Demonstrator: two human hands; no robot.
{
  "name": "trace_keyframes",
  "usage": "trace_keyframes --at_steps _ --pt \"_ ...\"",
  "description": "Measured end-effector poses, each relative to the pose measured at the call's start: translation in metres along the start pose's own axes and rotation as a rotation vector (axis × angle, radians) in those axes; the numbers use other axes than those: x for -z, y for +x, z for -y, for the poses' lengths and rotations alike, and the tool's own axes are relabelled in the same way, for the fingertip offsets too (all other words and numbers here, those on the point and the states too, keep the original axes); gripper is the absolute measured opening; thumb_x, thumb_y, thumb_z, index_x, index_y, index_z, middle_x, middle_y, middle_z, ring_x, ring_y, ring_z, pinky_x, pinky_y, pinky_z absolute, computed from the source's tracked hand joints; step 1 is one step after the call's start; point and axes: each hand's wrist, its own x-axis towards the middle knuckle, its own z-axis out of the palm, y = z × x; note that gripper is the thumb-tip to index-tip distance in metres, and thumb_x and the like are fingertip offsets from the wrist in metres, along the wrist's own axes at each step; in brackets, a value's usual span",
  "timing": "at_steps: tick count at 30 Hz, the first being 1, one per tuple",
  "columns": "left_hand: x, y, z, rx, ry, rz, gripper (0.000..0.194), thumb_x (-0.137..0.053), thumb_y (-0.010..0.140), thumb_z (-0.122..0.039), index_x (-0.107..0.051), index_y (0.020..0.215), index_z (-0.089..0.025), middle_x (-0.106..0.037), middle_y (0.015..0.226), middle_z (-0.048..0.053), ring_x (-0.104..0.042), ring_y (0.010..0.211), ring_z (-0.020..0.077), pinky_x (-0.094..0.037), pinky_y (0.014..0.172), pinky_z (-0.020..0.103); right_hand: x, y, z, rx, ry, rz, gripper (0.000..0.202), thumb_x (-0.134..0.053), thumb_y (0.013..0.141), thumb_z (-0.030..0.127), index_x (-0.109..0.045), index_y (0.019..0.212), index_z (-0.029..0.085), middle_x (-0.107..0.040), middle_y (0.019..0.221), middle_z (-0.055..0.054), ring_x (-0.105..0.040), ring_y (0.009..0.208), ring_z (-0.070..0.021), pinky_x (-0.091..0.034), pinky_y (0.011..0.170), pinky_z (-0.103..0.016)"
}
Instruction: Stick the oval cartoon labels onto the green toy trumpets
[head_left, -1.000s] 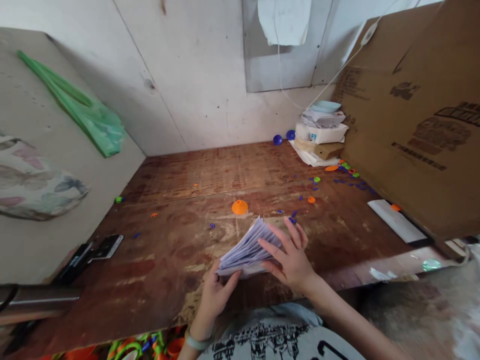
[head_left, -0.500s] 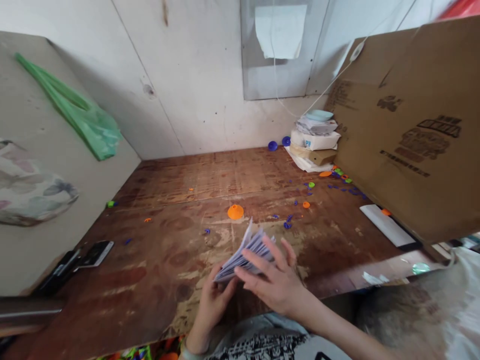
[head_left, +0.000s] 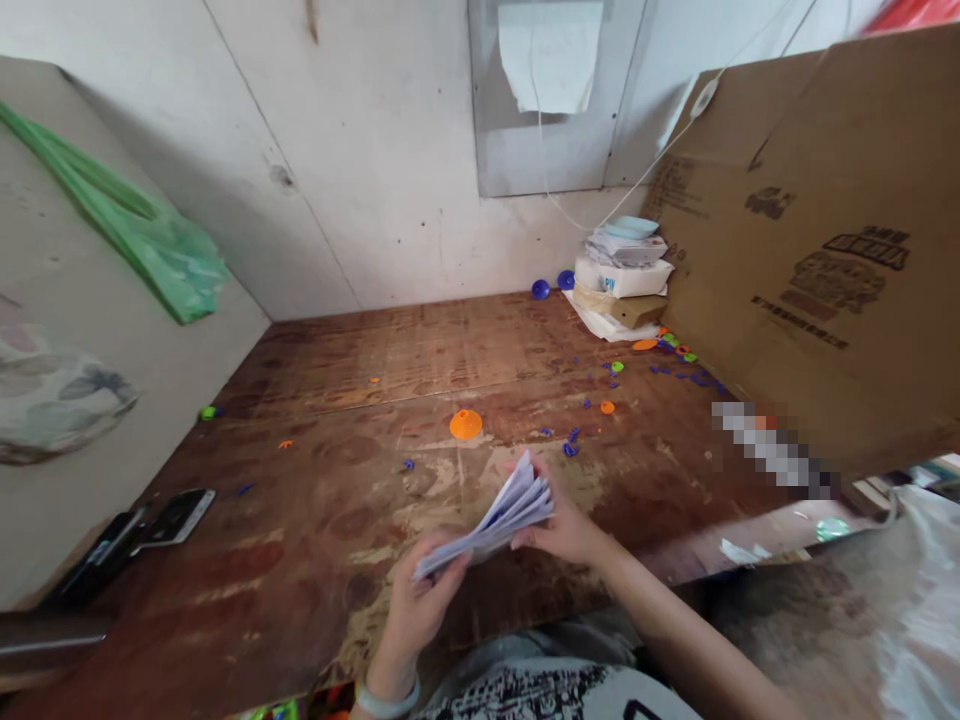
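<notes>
A stack of folded white paper sheets (head_left: 495,525) is held above the near part of the wooden table, its far edges fanned apart. My left hand (head_left: 426,588) pinches its left end between thumb and fingers. Around the right end closes my right hand (head_left: 561,528), its thumb in front and the other fingers partly hidden behind the sheets. Just beyond the papers an orange cone-shaped plastic piece (head_left: 466,425) lies on the table. Small dark blue plastic bits (head_left: 571,447) are scattered to its right.
A large cardboard box (head_left: 817,240) stands along the right side. Against the back wall, a pile of papers and small boxes (head_left: 622,280) carries a light blue dish (head_left: 631,228). A phone (head_left: 176,518) lies at the left edge. A green plastic bag (head_left: 161,235) hangs at left.
My right hand has moved from in front of the sheets, fingers spread, to gripping their right end. The stack is now tilted lower and stretched between both hands. The view has shifted slightly.
</notes>
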Motion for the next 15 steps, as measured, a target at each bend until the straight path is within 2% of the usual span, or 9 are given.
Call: trace_keyframes --at_steps 3,5,7,9,12,15 --pt "0.008 0.003 0.006 -0.039 0.003 -0.086 0.031 -0.083 0.084 -0.048 -0.079 0.097 -0.020 -0.081 0.096 0.009 -0.078 0.090 0.0261 -0.065 0.082 0.035 -0.002 -0.002 0.003 0.003 0.014 -0.050 0.103 -0.084 0.080 0.063 -0.034 0.161 0.023 -0.057 0.152 -0.019 -0.058 0.140 -0.0325 -0.043 0.122 -0.051" --pt "0.007 0.005 0.016 0.010 0.013 -0.122 0.049 -0.089 0.076 -0.050 -0.075 0.111 -0.020 -0.081 0.109 0.011 -0.078 0.103 0.0290 -0.064 0.092 0.039 -0.005 -0.003 0.001 -0.017 0.015 -0.071 0.094 -0.085 0.079 0.060 -0.043 0.154 0.022 -0.059 0.149 -0.019 -0.057 0.140 -0.0339 -0.042 0.122 -0.053" --pt "0.001 0.003 0.026 0.070 0.019 -0.143 0.062 -0.093 0.069 -0.056 -0.072 0.114 -0.018 -0.080 0.112 0.012 -0.077 0.106 0.0313 -0.064 0.096 0.043 -0.010 -0.003 -0.003 -0.039 0.026 -0.074 0.087 -0.085 0.079 0.058 -0.048 0.148 0.021 -0.065 0.141 -0.018 -0.063 0.133 -0.0332 -0.048 0.116 -0.051" --pt "-0.007 -0.001 0.033 0.121 0.020 -0.147 0.060 -0.090 0.070 -0.062 -0.073 0.107 -0.017 -0.081 0.106 0.013 -0.078 0.099 0.0316 -0.064 0.094 0.046 -0.018 -0.004 -0.005 -0.057 0.044 -0.088 0.073 -0.080 0.085 0.057 -0.050 0.140 0.021 -0.070 0.130 -0.015 -0.068 0.121 -0.0301 -0.055 0.108 -0.048" --pt "-0.016 -0.006 0.032 0.139 0.010 -0.135 0.049 -0.080 0.082 -0.064 -0.076 0.100 -0.018 -0.082 0.102 0.012 -0.079 0.096 0.0305 -0.065 0.093 0.045 -0.026 -0.006 -0.005 -0.077 0.052 -0.136 0.049 -0.068 0.095 0.054 -0.050 0.130 0.024 -0.071 0.119 -0.011 -0.071 0.109 -0.0261 -0.059 0.100 -0.043" --pt "-0.015 -0.007 0.029 0.094 -0.006 -0.174 0.048 -0.081 0.084 -0.057 -0.074 0.111 -0.019 -0.081 0.108 0.011 -0.078 0.101 0.0284 -0.063 0.096 0.043 -0.024 -0.005 -0.005 -0.081 0.021 -0.153 0.044 -0.069 0.095 0.052 -0.053 0.125 0.023 -0.070 0.116 -0.010 -0.069 0.108 -0.0267 -0.058 0.099 -0.044"
